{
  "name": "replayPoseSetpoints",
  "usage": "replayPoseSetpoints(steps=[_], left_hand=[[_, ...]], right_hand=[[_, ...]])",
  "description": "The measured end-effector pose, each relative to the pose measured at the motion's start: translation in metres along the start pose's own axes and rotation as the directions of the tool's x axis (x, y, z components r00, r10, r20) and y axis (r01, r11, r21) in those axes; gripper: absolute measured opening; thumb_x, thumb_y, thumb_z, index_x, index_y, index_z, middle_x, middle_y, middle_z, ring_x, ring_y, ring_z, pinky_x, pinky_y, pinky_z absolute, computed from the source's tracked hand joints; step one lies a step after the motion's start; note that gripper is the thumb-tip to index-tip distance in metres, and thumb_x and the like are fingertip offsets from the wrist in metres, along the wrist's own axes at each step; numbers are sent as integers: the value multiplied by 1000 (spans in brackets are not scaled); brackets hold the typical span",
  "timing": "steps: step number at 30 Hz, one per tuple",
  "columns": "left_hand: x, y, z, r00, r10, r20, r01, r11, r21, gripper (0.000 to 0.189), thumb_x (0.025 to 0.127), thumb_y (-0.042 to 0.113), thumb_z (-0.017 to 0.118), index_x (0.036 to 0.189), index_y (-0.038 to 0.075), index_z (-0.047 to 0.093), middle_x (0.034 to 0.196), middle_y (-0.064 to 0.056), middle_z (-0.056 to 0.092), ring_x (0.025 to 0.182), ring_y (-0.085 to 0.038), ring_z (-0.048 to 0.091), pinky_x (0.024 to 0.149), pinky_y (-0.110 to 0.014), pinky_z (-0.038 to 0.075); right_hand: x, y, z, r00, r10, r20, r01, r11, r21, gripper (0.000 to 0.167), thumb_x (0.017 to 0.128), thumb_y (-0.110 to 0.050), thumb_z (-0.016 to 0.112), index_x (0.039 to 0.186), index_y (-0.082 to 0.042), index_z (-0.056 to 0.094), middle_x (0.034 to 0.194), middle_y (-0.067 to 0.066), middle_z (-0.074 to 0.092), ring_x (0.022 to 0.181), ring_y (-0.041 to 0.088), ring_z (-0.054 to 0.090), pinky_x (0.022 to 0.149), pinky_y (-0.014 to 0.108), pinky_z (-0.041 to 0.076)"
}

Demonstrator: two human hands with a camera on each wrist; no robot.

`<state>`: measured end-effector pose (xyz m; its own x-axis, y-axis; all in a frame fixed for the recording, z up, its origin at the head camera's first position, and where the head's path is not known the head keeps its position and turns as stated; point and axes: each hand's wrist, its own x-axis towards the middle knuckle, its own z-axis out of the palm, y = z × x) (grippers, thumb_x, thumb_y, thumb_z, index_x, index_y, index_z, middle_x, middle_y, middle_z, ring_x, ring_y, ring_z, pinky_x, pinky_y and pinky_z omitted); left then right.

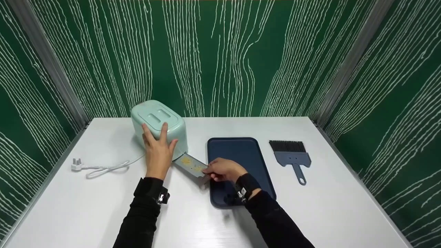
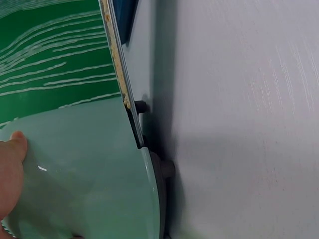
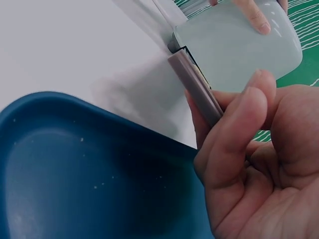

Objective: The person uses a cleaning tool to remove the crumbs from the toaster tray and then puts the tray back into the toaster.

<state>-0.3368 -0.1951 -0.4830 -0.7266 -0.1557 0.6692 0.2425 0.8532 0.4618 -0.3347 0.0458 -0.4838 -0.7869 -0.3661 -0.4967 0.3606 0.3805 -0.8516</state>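
My left hand [image 1: 159, 155] rests spread on the mint-green toaster [image 1: 151, 115], fingers on its top and thumb against its near end. A metal crumb tray [image 1: 189, 164] with yellowish crumbs sticks out from the toaster's lower end. My right hand [image 1: 225, 169] pinches the outer end of that tray, thumb uppermost. Seen from the right wrist, the fingers hold the crumb tray's brownish-grey front edge [image 3: 194, 87]. In the left wrist view, the crumb tray [image 2: 119, 64] is partly out of its slot, with crumbs along it.
A dark blue serving tray [image 1: 237, 146] lies beneath and beside my right hand, with small crumbs on it. Farther right is a grey-blue brush [image 1: 293, 158] with black bristles. A white power cord and plug [image 1: 77, 165] lie left of the toaster.
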Motion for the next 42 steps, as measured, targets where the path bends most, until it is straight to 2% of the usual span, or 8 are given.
replayPoseSetpoints(steps=[14, 24, 32, 42], left_hand=[[0, 1, -1, 1000, -14, 3, 14, 1000, -8, 67, 99, 34, 77, 159, 15, 51, 166, -48, 10, 143, -74, 35, 103, -72, 54], [1, 1, -3, 1000, -12, 8, 12, 1000, -2, 67, 99, 31, 78, 159, 15, 51, 166, -49, 10, 144, -73, 35, 102, -72, 55], [-1, -1, 0, 999, 41, -36, -40, 999, 17, 66, 98, 30, 80, 155, 12, 53, 162, -51, 15, 137, -76, 39, 98, -72, 57], [-1, -2, 1, 1000, -6, 4, 6, 1000, 13, 67, 99, 32, 78, 158, 15, 51, 165, -48, 12, 143, -73, 37, 96, -72, 58]], right_hand=[[-2, 7, -3, 1000, 7, 3, -7, 1000, 24, 20, 103, -14, 71, 116, 2, 72, 73, -4, 62, 57, 0, 51, 54, 13, 44], [0, 14, -6, 999, 13, 30, -13, 1000, 23, 31, 104, -14, 70, 128, 6, 68, 77, -1, 65, 55, 0, 49, 53, 14, 43], [-4, 18, -10, 1000, 0, 26, -1, 1000, 19, 11, 104, -15, 70, 103, -5, 68, 70, -6, 57, 56, 0, 49, 52, 13, 42], [-13, 23, -18, 1000, -5, 5, 5, 998, 56, 22, 104, -15, 71, 118, 1, 66, 77, -2, 64, 57, 0, 50, 51, 12, 42]])
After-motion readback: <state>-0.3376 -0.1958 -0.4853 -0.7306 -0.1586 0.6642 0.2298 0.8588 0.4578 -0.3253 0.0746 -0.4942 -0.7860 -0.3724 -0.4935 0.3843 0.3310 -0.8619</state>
